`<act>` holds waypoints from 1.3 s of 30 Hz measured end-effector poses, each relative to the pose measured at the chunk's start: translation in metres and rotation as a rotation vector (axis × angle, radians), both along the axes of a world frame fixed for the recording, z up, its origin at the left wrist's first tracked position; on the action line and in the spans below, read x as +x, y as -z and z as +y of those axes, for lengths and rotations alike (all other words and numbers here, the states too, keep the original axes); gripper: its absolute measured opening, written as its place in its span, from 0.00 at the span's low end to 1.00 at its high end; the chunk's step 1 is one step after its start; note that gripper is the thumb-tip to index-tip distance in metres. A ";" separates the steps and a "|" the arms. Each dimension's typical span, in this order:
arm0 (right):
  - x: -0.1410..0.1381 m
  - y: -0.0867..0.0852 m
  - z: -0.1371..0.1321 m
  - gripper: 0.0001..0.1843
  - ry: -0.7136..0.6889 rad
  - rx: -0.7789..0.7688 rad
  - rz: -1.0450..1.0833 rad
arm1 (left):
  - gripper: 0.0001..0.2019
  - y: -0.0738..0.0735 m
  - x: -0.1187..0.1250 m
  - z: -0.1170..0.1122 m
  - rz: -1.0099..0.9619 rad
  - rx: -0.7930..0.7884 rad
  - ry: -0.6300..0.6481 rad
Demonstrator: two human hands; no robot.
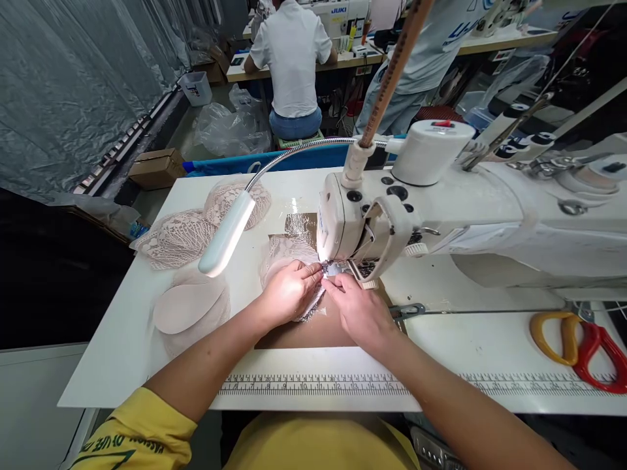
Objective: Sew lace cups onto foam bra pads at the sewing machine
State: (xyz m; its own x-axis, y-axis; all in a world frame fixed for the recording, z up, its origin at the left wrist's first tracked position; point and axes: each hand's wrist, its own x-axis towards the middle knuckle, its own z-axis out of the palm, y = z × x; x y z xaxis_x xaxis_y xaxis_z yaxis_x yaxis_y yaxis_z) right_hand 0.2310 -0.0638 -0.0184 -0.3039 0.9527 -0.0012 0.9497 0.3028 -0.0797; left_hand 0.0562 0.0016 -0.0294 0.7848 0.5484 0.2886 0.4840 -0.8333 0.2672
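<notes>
My left hand (pixel 289 290) lies on a piece of pale lace fabric (pixel 284 251), fingers curled and pinching its edge just in front of the needle. My right hand (pixel 360 310) rests beside it on the brown plate, fingertips pressed on the same lace edge. Both hands sit under the head of a white sewing machine (pixel 362 222). The needle area is partly hidden by the machine head and glare.
A gooseneck lamp (pixel 228 232) hangs over the table's left. Lace pieces (pixel 179 238) and smooth beige cups (pixel 189 307) are stacked at left. Scissors with yellow and red handles (pixel 580 343) lie at right. A ruler strip (pixel 313 385) runs along the near edge. People sit at machines behind.
</notes>
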 end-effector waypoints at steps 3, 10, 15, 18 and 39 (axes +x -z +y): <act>0.000 -0.002 -0.001 0.27 0.004 0.008 0.004 | 0.16 0.003 0.001 0.000 -0.009 -0.015 -0.002; 0.001 -0.001 -0.002 0.28 -0.004 0.027 0.014 | 0.19 0.003 0.003 -0.006 0.087 0.008 -0.192; 0.002 0.005 -0.004 0.27 -0.022 0.089 0.038 | 0.19 -0.003 0.000 -0.010 0.133 -0.005 -0.282; 0.004 0.008 -0.005 0.25 -0.021 0.122 0.100 | 0.20 -0.008 -0.005 -0.007 0.152 -0.088 -0.328; 0.015 0.010 -0.006 0.22 -0.128 0.187 0.209 | 0.15 -0.024 -0.009 -0.035 0.059 -0.207 0.080</act>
State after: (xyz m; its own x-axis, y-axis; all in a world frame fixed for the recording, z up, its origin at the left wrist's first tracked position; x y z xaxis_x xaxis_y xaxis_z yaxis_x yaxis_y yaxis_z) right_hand 0.2461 -0.0703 -0.0285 -0.3963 0.8845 0.2461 0.8719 0.4466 -0.2009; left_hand 0.0474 -0.0332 -0.0052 0.8405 0.5262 0.1289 0.4382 -0.8002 0.4094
